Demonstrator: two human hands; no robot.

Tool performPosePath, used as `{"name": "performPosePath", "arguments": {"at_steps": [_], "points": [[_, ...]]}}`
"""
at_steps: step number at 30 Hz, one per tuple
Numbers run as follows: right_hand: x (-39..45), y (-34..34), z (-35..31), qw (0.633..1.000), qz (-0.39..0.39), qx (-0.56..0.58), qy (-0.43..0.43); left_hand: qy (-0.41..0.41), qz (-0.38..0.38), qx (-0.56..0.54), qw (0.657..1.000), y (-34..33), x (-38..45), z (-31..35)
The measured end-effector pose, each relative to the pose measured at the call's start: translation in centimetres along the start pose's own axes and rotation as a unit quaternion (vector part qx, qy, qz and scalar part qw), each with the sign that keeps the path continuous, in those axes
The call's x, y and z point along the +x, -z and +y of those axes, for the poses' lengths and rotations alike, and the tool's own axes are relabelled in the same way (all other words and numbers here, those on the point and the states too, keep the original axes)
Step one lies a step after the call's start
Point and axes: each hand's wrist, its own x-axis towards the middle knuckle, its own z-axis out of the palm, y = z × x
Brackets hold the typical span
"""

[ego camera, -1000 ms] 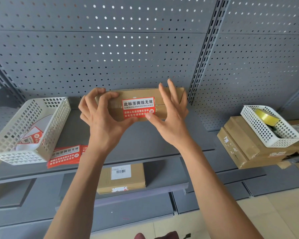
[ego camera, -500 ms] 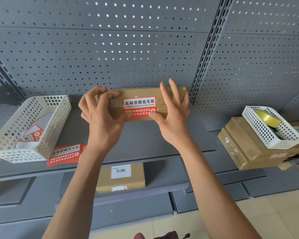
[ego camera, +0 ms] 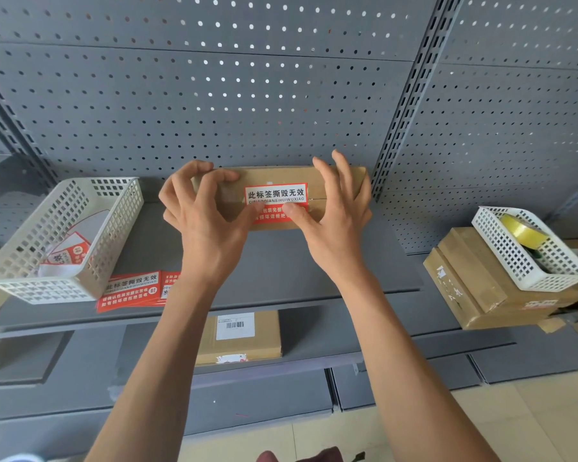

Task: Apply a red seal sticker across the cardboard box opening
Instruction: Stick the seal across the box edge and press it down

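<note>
Two hands: my left hand (ego camera: 207, 221) and right hand (ego camera: 334, 225) grip the cardboard box (ego camera: 334, 181) ends.
Thumbs: both pressing the red seal sticker (ego camera: 276, 195).
Box: at the shelf (ego camera: 314, 271) back edge.

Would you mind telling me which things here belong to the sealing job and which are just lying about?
In use: box, red sticker, left hand, right hand.
Lying about: left basket, spare stickers, tape roll, right basket, lower box.
</note>
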Motion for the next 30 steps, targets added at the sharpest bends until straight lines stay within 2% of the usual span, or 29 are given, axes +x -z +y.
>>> {"name": "performPosePath", "arguments": {"at_steps": [10, 17, 26, 30], "points": [[0.1, 0.6, 0.5, 0.999, -0.002, 0.049, 0.012, -0.003, -0.020, -0.035, 0.999, 0.7, -0.1, 0.0], [0.2, 1.1, 0.8, 0.999, -0.010, 0.042, 0.021, -0.009, -0.023, -0.035, 0.999, 0.8, -0.2, -0.2], [-0.6, 1.9, 1.5, 0.996, -0.090, 0.024, 0.015, -0.032, -0.048, -0.008, 0.998, 0.8, -0.8, -1.3], [-1.1, 1.9, 2.0, 0.995, -0.093, -0.008, 0.036, -0.038, -0.052, -0.004, 0.998, 0.8, -1.4, -1.7]]}}
